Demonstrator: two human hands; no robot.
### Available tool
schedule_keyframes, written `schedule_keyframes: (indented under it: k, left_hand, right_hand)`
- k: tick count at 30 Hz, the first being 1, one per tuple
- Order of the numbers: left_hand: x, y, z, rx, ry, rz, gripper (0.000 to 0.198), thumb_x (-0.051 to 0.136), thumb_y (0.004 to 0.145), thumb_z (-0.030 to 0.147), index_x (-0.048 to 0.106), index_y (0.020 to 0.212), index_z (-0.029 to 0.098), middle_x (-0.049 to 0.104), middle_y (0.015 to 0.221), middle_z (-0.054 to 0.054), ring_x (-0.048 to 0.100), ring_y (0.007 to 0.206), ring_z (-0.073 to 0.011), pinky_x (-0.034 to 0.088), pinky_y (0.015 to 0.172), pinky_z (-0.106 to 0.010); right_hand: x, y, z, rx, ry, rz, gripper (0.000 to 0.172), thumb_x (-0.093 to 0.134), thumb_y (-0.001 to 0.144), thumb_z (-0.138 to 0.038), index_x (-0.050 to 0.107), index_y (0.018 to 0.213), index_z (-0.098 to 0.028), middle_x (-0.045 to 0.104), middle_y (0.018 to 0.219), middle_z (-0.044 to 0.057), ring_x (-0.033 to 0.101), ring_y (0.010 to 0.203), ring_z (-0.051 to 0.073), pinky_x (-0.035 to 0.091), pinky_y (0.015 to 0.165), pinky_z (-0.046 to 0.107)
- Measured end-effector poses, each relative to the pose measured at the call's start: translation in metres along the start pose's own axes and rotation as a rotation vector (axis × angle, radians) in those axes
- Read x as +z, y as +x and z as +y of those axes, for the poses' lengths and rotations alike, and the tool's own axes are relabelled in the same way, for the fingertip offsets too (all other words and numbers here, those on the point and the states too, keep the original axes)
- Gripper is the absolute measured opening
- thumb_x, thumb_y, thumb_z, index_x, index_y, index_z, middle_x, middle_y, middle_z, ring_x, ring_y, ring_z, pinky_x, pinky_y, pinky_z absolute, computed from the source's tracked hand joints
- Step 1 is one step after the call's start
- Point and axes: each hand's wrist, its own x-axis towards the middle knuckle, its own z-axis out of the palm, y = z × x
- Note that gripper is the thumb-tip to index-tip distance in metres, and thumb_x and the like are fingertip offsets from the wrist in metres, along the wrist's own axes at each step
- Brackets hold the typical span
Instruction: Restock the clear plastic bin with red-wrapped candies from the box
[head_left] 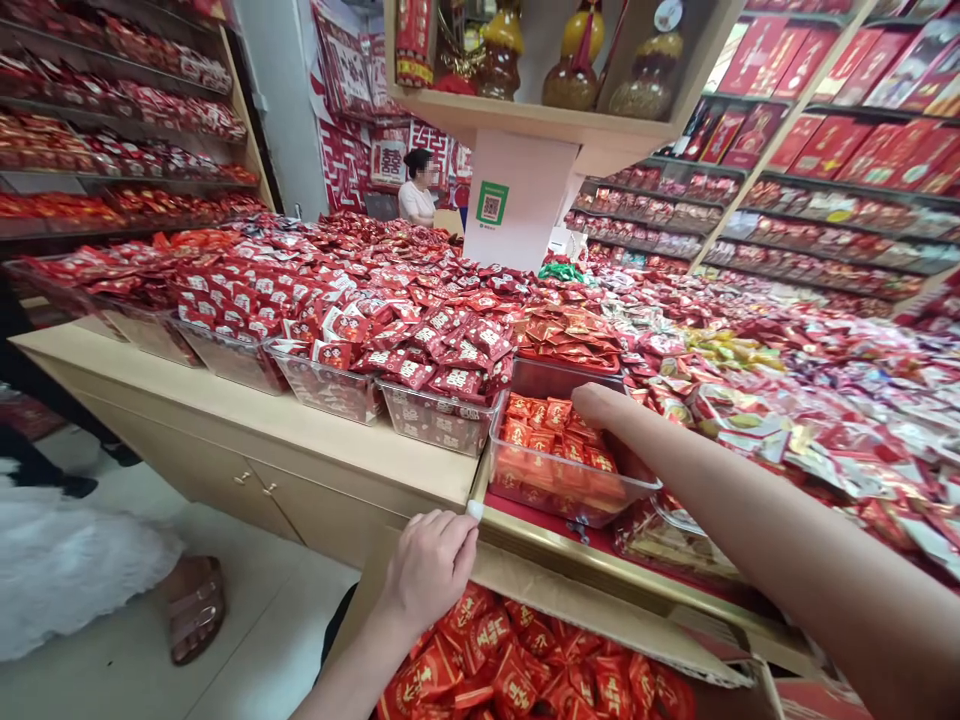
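My right hand (596,405) reaches into a clear plastic bin (555,478) at the counter's front edge, which holds rows of small orange-red packets (544,430). Its fingers point down behind the packets and are hidden. Lower down, my left hand (431,565) is closed over the upper edge of an open cardboard box (600,610). A small white bit (475,511) shows beside its fingertips; what it is I cannot tell. Inside the box lie many loose red candy packets with gold print (510,665).
More bins of red wrapped packets (435,400) line the counter (360,440). A pillar with a QR code (491,205) rises from the display under a shelf of gourd bottles (574,75). Someone's sandalled foot (196,610) is at left; another person (417,190) is behind.
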Motion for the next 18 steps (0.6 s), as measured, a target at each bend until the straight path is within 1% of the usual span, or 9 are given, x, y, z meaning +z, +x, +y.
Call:
schedule_keyframes:
  k: [3,5,6,8,13,15,18]
  left_hand:
    - [-0.001,0.000,0.000,-0.004,0.004,-0.009,0.021,0.038,0.087,0.020,0.059,0.086,0.018,0.064,0.074,-0.004,0.056,0.070,-0.0173,0.038,0.065,-0.031]
    - [-0.002,0.000,0.001,-0.003,0.007,-0.014,0.021,0.039,0.087,0.020,0.059,0.086,0.018,0.064,0.074,-0.004,0.056,0.069,-0.0175,0.038,0.064,-0.031]
    - [-0.002,0.000,0.001,-0.003,0.007,-0.016,0.020,0.039,0.087,0.020,0.059,0.086,0.018,0.063,0.074,-0.004,0.056,0.069,-0.0175,0.038,0.064,-0.031]
    - [-0.003,0.000,0.001,-0.004,0.006,-0.017,0.020,0.039,0.086,0.019,0.059,0.086,0.018,0.063,0.073,-0.004,0.056,0.068,-0.0174,0.038,0.064,-0.031]
    - [-0.003,0.000,0.001,0.002,0.011,0.006,0.018,0.041,0.085,0.018,0.059,0.085,0.018,0.063,0.072,-0.004,0.057,0.068,-0.0173,0.039,0.064,-0.030]
    - [-0.002,0.000,0.001,0.010,0.011,0.021,0.018,0.041,0.085,0.019,0.059,0.085,0.018,0.063,0.072,-0.003,0.057,0.068,-0.0169,0.039,0.063,-0.030]
    - [0.000,-0.002,0.000,0.022,0.013,0.049,0.019,0.041,0.085,0.019,0.060,0.084,0.018,0.063,0.070,-0.003,0.056,0.066,-0.0162,0.039,0.063,-0.029]
  right_hand:
    - [-0.006,0.000,-0.010,-0.066,-0.011,-0.019,0.023,0.057,0.073,-0.017,0.067,0.091,-0.008,0.067,0.094,0.017,0.062,0.089,0.025,0.046,0.073,0.028]
    - [-0.005,0.000,-0.018,-0.096,-0.003,-0.063,0.032,0.061,0.072,-0.025,0.063,0.099,-0.010,0.066,0.099,0.015,0.061,0.091,0.025,0.046,0.073,0.028]
    - [-0.005,-0.001,-0.020,-0.097,-0.004,-0.088,0.034,0.062,0.071,-0.027,0.062,0.101,-0.010,0.065,0.100,0.015,0.061,0.092,0.025,0.046,0.073,0.027]
    - [-0.003,-0.002,-0.023,-0.076,-0.015,-0.118,0.031,0.060,0.073,-0.024,0.062,0.100,-0.010,0.065,0.100,0.015,0.061,0.092,0.024,0.046,0.072,0.027]
    - [-0.007,-0.004,-0.020,-0.067,-0.022,-0.142,0.026,0.055,0.073,-0.014,0.062,0.097,-0.009,0.064,0.102,0.016,0.060,0.096,0.025,0.045,0.073,0.027]
    - [-0.010,-0.003,-0.020,-0.060,-0.018,-0.160,0.028,0.054,0.073,-0.012,0.061,0.100,-0.008,0.063,0.104,0.016,0.059,0.097,0.025,0.045,0.074,0.027]
    - [-0.011,-0.004,-0.021,-0.048,0.048,-0.181,0.036,0.054,0.073,-0.014,0.055,0.108,-0.007,0.061,0.108,0.017,0.058,0.098,0.026,0.046,0.074,0.028]
